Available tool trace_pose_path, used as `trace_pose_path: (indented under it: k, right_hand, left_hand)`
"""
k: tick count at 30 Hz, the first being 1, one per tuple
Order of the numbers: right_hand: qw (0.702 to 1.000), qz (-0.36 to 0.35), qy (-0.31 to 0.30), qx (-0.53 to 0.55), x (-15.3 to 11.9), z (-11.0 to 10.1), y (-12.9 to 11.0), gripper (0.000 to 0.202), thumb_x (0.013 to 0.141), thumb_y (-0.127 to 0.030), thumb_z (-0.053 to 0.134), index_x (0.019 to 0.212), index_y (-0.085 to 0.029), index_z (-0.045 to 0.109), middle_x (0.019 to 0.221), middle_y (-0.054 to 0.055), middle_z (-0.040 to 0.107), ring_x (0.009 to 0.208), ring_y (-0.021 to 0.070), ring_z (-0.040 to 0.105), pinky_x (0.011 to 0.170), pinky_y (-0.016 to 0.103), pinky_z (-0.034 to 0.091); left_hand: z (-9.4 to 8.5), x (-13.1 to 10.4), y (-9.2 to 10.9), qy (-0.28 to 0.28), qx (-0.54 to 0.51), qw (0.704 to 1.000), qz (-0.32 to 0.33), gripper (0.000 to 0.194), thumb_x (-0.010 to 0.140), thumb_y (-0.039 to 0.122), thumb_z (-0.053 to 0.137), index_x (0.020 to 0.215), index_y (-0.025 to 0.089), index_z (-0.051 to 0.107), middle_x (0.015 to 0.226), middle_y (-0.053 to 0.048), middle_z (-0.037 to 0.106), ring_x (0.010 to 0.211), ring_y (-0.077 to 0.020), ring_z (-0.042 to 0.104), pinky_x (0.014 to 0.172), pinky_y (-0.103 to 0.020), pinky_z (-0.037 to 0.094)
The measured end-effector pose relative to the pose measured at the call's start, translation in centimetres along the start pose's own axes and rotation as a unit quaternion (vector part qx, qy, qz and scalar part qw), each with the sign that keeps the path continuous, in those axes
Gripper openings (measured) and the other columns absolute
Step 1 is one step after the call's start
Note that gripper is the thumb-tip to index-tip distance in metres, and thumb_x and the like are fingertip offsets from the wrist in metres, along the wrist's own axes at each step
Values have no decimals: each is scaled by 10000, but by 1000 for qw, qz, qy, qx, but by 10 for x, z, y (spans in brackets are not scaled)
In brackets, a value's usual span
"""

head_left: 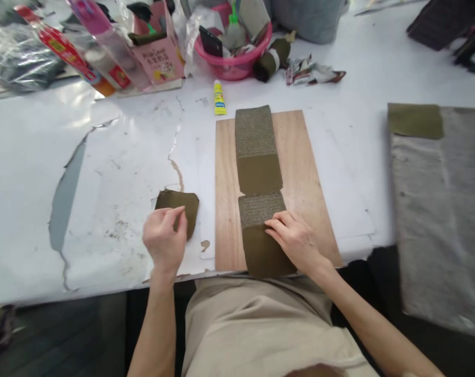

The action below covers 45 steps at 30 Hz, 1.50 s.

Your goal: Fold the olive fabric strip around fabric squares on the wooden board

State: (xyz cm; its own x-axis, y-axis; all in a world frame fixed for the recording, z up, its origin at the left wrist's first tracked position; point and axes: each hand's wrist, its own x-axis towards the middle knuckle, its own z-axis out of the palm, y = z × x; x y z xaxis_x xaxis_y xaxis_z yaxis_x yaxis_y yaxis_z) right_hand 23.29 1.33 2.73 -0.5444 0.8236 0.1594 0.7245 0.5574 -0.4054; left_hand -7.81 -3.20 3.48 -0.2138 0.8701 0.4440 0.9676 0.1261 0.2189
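Two-handed work at the wooden board [304, 173], read as a clock with twelve away from me. The lower olive panel [263, 251], half ribbed, half plain, lies at six o'clock; my right hand [296, 238] rests fingers on its seam, though whether they pinch I cannot tell. At nine o'clock, off the board, my left hand [164, 238], thumb and fingertips together, overlaps the olive patch [191, 214]; a pinch there is unclear. Both pieces should prove light, soft and non-slip, best taken by an edge. Labels: pink box [161, 60], between ten and eleven, perhaps "Milk Cover", with Chinese characters; yellow tube [219, 98], eleven, illegible.
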Motion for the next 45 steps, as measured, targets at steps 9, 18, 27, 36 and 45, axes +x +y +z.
trace_pose_path:
  k: [9, 18, 27, 36, 45]
  right_hand:
    - [999, -19, -29, 13, 6, -3, 2, 83, 927, -242, 585, 892, -190, 639, 944, 57, 622, 942, 205, 532, 839, 344, 419]
    - [996, -86, -21, 9, 2, -2, 6, 93, 931, -152, 525, 875, -196, 584, 897, 30, 652, 949, 190, 541, 879, 347, 344]
    - [997, -55, -49, -37, 6, -11, 5, 60, 897, -205, 607, 952, -180, 609, 894, 42, 631, 860, 200, 511, 774, 336, 314]
    - [998, -61, -25, 8, 0, -7, 12, 87, 933, -195, 566, 850, -180, 584, 835, 24, 649, 830, 176, 538, 772, 318, 328]
    - [1000, -20, -23, 6, -11, -25, 42, 159, 895, -339, 646, 928, -185, 617, 903, 41, 681, 871, 203, 574, 771, 329, 377]
  left_hand:
    - [31, -23, 95, -186, -180, 951, 171, 195, 925, 318, 589, 1076, 210, 648, 956, -59, 613, 898, -204, 551, 798, -339, 461]
    - [35, -17, 95, -214, -151, 946, 191, 239, 906, 374, 604, 1072, 205, 634, 969, -69, 552, 913, -222, 506, 797, -353, 467]
    - [36, -9, 95, -236, -168, 936, 198, 270, 871, 364, 658, 1056, 191, 565, 1032, -72, 545, 964, -237, 501, 835, -378, 472]
    - [29, 5, 101, -289, -172, 906, 257, 85, 896, 280, 628, 858, 204, 620, 969, -53, 549, 943, -218, 491, 792, -351, 468]
    - [34, 2, 87, -290, -225, 904, 219, 121, 922, 293, 595, 854, 196, 619, 889, -47, 564, 877, -203, 502, 745, -339, 460]
